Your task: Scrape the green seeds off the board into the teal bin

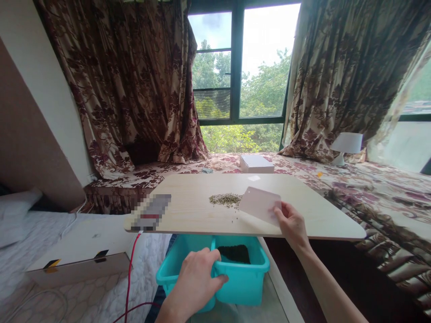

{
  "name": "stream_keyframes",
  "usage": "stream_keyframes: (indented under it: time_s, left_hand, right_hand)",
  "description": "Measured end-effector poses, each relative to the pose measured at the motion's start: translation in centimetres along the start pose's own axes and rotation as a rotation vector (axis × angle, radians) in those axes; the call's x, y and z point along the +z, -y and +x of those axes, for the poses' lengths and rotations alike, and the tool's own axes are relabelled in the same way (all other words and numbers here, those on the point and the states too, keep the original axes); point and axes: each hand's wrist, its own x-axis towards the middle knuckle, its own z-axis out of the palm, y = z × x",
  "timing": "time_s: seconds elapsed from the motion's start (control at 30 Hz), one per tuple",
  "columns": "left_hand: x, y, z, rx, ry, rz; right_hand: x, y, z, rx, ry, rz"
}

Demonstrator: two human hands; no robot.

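My right hand (291, 222) pinches the lower right corner of a thin translucent plastic scraper sheet (258, 204), tilted over the wooden board. Touching the sheet's left edge is a small spread of green beans or seeds (225, 199), with a few loose ones nearer the front. My left hand (200, 273) grips the near rim of a turquoise two-compartment tub (240, 285) around its middle divider. The tub sits just below the board's front edge. In its right compartment lies a dark granular heap (234, 254); what I see of the left compartment is bare.
The pale wooden board (316, 217) carries a pixelated device (151, 213) with a red cable (129, 273) at its left end. A white box (84, 246) lies on the bed at left. Behind are another box (257, 163), a lamp (346, 143) and curtains (134, 80).
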Motion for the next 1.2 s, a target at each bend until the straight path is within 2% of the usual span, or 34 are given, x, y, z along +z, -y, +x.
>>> stream_keyframes:
  time_s: [0.17, 0.33, 0.43, 0.53, 0.6, 0.67, 0.77, 0.83, 1.07, 1.2]
  left_hand:
    - [0.1, 0.1, 0.0, -0.009, 0.004, 0.0]
    - [0.0, 0.3, -0.1, -0.012, -0.001, -0.004]
    - [-0.2, 0.5, -0.1, -0.015, -0.004, -0.008]
    - [-0.3, 0.6, -0.2, -0.011, -0.007, -0.019]
    - [-0.2, 0.6, -0.2, -0.009, -0.012, -0.023]
    - [-0.1, 0.6, -0.3, -0.009, -0.013, -0.024]
    - [0.2, 0.6, -0.2, -0.005, -0.01, -0.022]
    - [0.4, 0.7, -0.2, -0.001, -0.006, -0.02]
    - [0.5, 0.6, 0.0, 0.01, 0.001, -0.01]
    - [0.5, 0.6, -0.2, 0.008, 0.003, -0.004]
  right_hand:
    - [1.5, -0.3, 0.9, -0.019, 0.059, -0.029]
    - [1.7, -0.4, 0.1, 0.008, 0.12, -0.021]
    - [1.3, 0.1, -1.0, 0.019, 0.218, -0.004]
    - [0.8, 0.9, -2.0, 0.037, 0.371, 0.036]
    - [0.5, 1.3, -2.1, 0.041, 0.405, 0.05]
    - [0.3, 1.3, -1.7, 0.038, 0.299, 0.055]
    - [0.4, 0.6, -0.3, 0.04, 0.044, 0.029]
    - [0.6, 0.0, 0.6, 0.055, -0.038, -0.013]
    - [1.1, -1.3, 1.3, 0.06, -0.089, -0.162]
    - [1.2, -1.5, 1.2, 0.046, -0.069, -0.149]
